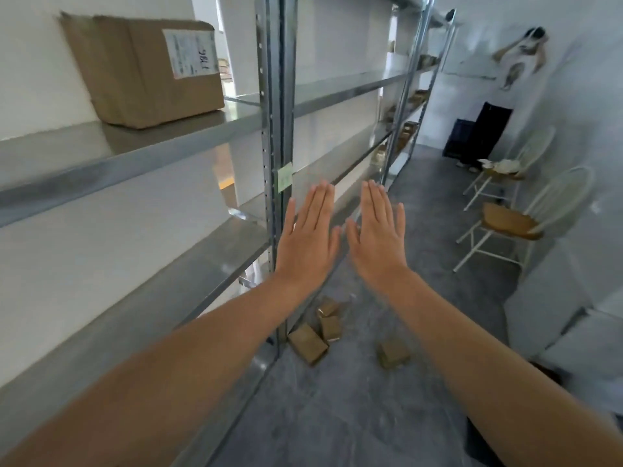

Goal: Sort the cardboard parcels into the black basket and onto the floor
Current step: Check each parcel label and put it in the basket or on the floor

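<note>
Both my arms stretch forward with flat, straight fingers and nothing in them. My left hand point(308, 234) and my right hand point(379, 230) hover side by side in front of the metal shelving point(273, 136). A large cardboard parcel point(141, 67) with a white label stands on the upper shelf at the left, well above my left hand. Several small cardboard parcels point(308, 343) lie on the grey floor below my hands, one of them point(392, 353) apart to the right. A dark crate point(458, 138), perhaps the black basket, stands far down the aisle.
Metal shelves run along the left into the distance, with small boxes point(409, 129) on the far bays. Two white chairs point(512, 220) stand along the right wall. A person point(522, 59) stands at the far end. A dark object point(485, 443) lies at the lower right.
</note>
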### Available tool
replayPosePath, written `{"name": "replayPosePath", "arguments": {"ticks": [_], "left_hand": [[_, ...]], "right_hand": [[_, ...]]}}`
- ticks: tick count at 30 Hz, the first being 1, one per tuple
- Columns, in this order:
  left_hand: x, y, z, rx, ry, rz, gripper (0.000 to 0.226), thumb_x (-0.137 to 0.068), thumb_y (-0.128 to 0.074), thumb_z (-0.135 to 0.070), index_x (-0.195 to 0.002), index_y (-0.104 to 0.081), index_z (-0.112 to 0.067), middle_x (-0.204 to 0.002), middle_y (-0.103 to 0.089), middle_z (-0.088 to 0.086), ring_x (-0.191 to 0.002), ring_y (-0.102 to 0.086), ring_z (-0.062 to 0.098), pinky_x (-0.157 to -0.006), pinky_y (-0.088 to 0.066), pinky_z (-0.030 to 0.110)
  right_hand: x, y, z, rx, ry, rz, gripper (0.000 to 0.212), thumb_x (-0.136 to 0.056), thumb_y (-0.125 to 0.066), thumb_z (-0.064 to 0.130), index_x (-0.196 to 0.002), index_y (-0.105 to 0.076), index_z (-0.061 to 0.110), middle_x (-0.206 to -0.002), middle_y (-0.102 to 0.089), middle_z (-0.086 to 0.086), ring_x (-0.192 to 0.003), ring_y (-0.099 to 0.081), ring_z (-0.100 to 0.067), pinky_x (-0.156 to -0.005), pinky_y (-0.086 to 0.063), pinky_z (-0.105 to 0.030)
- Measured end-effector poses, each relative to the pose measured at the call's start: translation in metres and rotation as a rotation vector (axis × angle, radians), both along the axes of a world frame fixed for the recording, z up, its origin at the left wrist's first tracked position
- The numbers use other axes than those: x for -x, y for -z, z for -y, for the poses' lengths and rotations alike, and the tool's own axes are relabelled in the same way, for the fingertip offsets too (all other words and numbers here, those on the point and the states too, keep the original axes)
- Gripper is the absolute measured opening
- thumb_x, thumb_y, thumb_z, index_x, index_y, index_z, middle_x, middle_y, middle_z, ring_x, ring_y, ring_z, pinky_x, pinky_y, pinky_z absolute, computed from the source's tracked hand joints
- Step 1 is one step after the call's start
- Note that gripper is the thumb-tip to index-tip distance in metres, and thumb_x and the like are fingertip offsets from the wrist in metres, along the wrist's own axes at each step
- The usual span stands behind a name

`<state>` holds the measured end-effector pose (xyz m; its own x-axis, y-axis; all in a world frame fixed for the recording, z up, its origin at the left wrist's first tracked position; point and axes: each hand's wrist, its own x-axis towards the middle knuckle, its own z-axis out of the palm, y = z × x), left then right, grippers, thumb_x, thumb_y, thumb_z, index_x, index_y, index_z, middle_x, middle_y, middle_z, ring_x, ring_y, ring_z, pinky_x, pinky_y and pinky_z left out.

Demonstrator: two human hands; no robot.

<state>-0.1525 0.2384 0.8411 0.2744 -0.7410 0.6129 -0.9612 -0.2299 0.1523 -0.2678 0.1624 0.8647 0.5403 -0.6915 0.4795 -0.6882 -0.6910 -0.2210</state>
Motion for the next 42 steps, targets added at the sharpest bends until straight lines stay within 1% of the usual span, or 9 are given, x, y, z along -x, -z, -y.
{"name": "replayPosePath", "arguments": {"ticks": [4,9,12,18,22,26,30,34,42], "left_hand": [[-0.034,0.02,0.05,-0.077,0.068,-0.128,0.062,-0.105,-0.025,-0.038,-0.157,-0.002,-0.013,-0.165,0.0,0.002,-0.151,0.006,0.013,-0.124,0.001,0.043],[-0.063,0.029,0.109,-0.129,0.158,-0.142,0.063,-0.105,-0.024,-0.041,-0.157,-0.002,-0.013,-0.165,0.002,0.002,-0.151,0.007,0.013,-0.123,0.001,0.045],[-0.061,0.034,0.14,-0.147,0.207,-0.177,0.063,-0.104,-0.024,-0.039,-0.157,-0.003,-0.011,-0.165,0.001,0.003,-0.152,0.005,0.014,-0.123,0.0,0.046],[-0.038,0.048,0.204,-0.159,0.293,-0.149,0.064,-0.103,-0.023,-0.04,-0.157,-0.005,-0.01,-0.165,-0.003,0.005,-0.152,0.002,0.016,-0.123,0.001,0.045],[-0.02,0.06,0.249,-0.195,0.347,-0.129,0.065,-0.103,-0.025,-0.039,-0.157,-0.003,-0.011,-0.165,0.001,0.003,-0.152,0.004,0.016,-0.123,0.003,0.044],[-0.02,0.069,0.296,-0.214,0.327,-0.11,0.064,-0.104,-0.024,-0.039,-0.157,-0.002,-0.012,-0.165,0.001,0.003,-0.151,0.005,0.013,-0.123,0.004,0.044],[-0.034,0.08,0.345,-0.288,0.255,-0.108,0.063,-0.104,-0.027,-0.037,-0.157,-0.002,-0.013,-0.165,0.003,0.001,-0.151,0.007,0.012,-0.123,0.003,0.045],[-0.044,0.093,0.394,-0.323,0.13,-0.125,0.063,-0.104,-0.029,-0.035,-0.157,-0.003,-0.013,-0.165,-0.001,0.002,-0.151,0.004,0.013,-0.123,0.001,0.046],[-0.025,0.132,0.437,-0.431,0.121,-0.183,0.062,-0.105,-0.027,-0.035,-0.157,-0.001,-0.015,-0.165,0.001,0.0,-0.151,0.007,0.01,-0.123,0.006,0.042]], "right_hand": [[-0.026,0.021,0.044,-0.056,0.104,-0.06,0.064,-0.105,-0.026,0.036,-0.157,0.004,0.015,-0.165,0.007,0.002,-0.15,0.012,-0.01,-0.122,0.008,-0.044],[-0.032,0.037,0.078,-0.127,0.219,-0.051,0.065,-0.104,-0.029,0.034,-0.157,0.003,0.014,-0.165,0.005,0.001,-0.151,0.01,-0.012,-0.121,0.01,-0.043],[-0.018,0.044,0.095,-0.134,0.268,-0.083,0.066,-0.103,-0.03,0.034,-0.157,0.003,0.014,-0.165,0.004,0.0,-0.151,0.01,-0.012,-0.122,0.01,-0.044],[0.022,0.057,0.152,-0.189,0.438,-0.03,0.065,-0.103,-0.03,0.034,-0.158,0.0,0.013,-0.166,0.002,0.0,-0.151,0.008,-0.013,-0.122,0.008,-0.045],[0.041,0.08,0.201,-0.226,0.477,-0.062,0.065,-0.103,-0.028,0.035,-0.158,0.001,0.014,-0.165,0.003,0.001,-0.151,0.009,-0.013,-0.122,0.008,-0.046],[0.03,0.103,0.273,-0.291,0.432,-0.083,0.065,-0.103,-0.028,0.033,-0.157,0.003,0.011,-0.166,0.004,-0.001,-0.151,0.009,-0.015,-0.122,0.006,-0.049],[0.005,0.121,0.336,-0.334,0.31,-0.045,0.065,-0.104,-0.028,0.032,-0.157,0.002,0.011,-0.166,0.003,-0.001,-0.152,0.008,-0.014,-0.122,0.005,-0.048],[-0.004,0.14,0.392,-0.372,0.2,-0.086,0.064,-0.105,-0.025,0.035,-0.157,0.004,0.012,-0.165,0.006,0.0,-0.151,0.01,-0.014,-0.122,0.006,-0.048],[0.023,0.19,0.461,-0.529,0.227,-0.079,0.065,-0.104,-0.027,0.035,-0.157,0.001,0.012,-0.166,0.002,0.0,-0.152,0.007,-0.014,-0.122,0.006,-0.048]]}}
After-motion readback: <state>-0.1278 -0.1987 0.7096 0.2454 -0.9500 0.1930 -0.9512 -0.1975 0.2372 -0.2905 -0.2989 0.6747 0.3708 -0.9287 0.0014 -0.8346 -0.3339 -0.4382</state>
